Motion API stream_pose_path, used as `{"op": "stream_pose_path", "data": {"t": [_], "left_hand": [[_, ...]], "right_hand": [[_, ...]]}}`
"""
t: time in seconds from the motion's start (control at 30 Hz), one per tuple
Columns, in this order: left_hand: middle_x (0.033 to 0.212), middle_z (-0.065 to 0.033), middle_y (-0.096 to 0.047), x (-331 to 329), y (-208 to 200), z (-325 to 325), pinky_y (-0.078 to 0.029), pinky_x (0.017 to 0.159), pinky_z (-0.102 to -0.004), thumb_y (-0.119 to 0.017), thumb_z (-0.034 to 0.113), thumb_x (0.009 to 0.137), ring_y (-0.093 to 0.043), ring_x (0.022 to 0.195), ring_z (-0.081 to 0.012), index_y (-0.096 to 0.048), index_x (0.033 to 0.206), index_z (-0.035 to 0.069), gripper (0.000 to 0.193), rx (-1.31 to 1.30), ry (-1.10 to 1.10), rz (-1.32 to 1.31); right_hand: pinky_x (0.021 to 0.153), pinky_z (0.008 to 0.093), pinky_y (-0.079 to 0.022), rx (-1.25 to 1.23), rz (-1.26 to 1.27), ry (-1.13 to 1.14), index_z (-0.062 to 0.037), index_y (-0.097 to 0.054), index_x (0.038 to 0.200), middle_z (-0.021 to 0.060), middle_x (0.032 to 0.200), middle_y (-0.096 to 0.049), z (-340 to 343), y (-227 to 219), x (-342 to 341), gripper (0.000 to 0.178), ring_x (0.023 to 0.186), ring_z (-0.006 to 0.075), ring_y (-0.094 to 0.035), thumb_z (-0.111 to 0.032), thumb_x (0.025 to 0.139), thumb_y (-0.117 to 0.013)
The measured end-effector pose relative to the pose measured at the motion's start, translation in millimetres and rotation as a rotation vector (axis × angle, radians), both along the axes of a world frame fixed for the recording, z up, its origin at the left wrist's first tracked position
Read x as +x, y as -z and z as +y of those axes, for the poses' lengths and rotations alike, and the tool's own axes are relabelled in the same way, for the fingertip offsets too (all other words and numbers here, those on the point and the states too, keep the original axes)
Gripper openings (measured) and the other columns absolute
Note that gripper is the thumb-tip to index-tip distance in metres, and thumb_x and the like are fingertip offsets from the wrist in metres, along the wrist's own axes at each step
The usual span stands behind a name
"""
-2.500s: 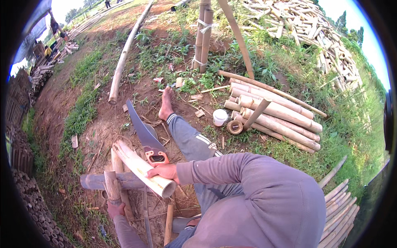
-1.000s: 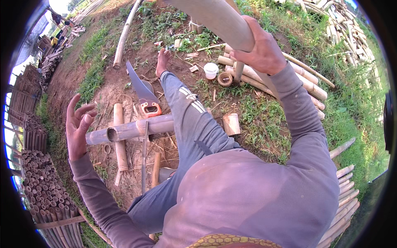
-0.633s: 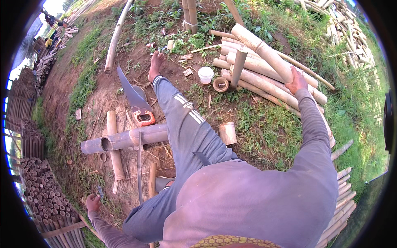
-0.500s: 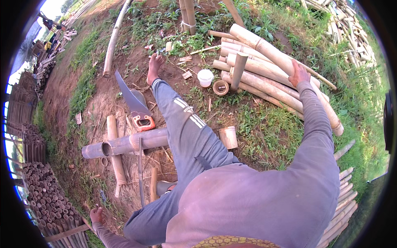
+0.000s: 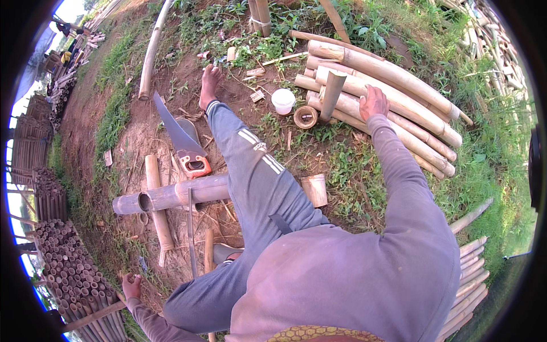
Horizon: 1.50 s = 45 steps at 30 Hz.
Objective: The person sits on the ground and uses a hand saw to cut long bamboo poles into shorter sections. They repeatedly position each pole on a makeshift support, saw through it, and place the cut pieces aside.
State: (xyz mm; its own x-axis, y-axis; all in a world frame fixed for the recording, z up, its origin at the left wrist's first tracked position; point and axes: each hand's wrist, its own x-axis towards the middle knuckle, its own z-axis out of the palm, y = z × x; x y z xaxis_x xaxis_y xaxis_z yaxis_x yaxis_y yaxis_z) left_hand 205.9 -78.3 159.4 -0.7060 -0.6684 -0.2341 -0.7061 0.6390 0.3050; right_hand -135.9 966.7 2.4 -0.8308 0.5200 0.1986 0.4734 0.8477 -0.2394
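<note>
Since the earlier frame, her right hand point(image 5: 373, 101) has dropped onto the bamboo pile point(image 5: 393, 108), fingers spread flat, gripping nothing. Left hand point(image 5: 132, 285) braces open on the ground. Next, seemingly: close around one pole.

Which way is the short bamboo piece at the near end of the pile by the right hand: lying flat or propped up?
Propped up. The short bamboo piece leans steeply against the bamboo pile, its lower end by a cut ring, just left of the right hand.
</note>
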Motion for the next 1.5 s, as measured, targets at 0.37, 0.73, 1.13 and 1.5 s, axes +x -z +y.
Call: {"op": "stream_pose_path", "data": {"t": [0.37, 0.73, 1.13, 1.5], "left_hand": [[0.094, -0.0073, -0.080, 31, 39, 66, -0.058, 0.083, -0.0330, -0.080, 0.023, 0.090, -0.074, 0.087, -0.0176, -0.081, 0.109, 0.004, 0.026, 0.034, 0.051, 0.053], [0.106, -0.0098, -0.078, 43, 137, 231, -0.055, 0.091, -0.0373, -0.081, 0.031, 0.093, -0.072, 0.101, -0.0234, -0.078, 0.114, 0.006, 0.033, 0.403, -0.121, 0.029], [0.113, -0.0113, -0.075, 43, 185, 266, -0.052, 0.097, -0.0390, -0.083, 0.035, 0.089, -0.070, 0.109, -0.0260, -0.072, 0.124, 0.008, 0.045, 0.378, -0.079, 0.005], [0.120, -0.0126, -0.073, 50, 179, 237, -0.050, 0.103, -0.0406, -0.085, 0.039, 0.086, -0.067, 0.117, -0.0285, -0.067, 0.133, 0.011, 0.058, 0.305, -0.053, -0.055]], "right_hand": [[0.115, 0.0524, -0.036, -0.153, 0.122, -0.702, -0.0114, -0.067, 0.130, 0.0115, 0.134, -0.061, -163, 66, 167, 0.045, 0.129, 0.0315, -0.056, -0.019, 0.087, -0.077], [0.110, 0.0513, -0.042, -0.248, 0.296, -1.302, -0.0051, -0.070, 0.124, 0.0152, 0.129, -0.066, -317, -15, 88, 0.035, 0.126, 0.0380, -0.059, -0.017, 0.091, -0.075], [0.106, 0.0491, -0.046, -0.095, 0.395, -1.404, -0.0093, -0.075, 0.111, 0.0113, 0.123, -0.067, -333, -107, 73, 0.029, 0.120, 0.0347, -0.062, -0.015, 0.083, -0.082], [0.098, 0.0452, -0.054, 0.144, 0.504, -1.642, -0.0066, -0.074, 0.118, 0.0157, 0.122, -0.071, -406, -280, -27, 0.028, 0.114, 0.0352, -0.068, -0.025, 0.097, -0.075]]}}
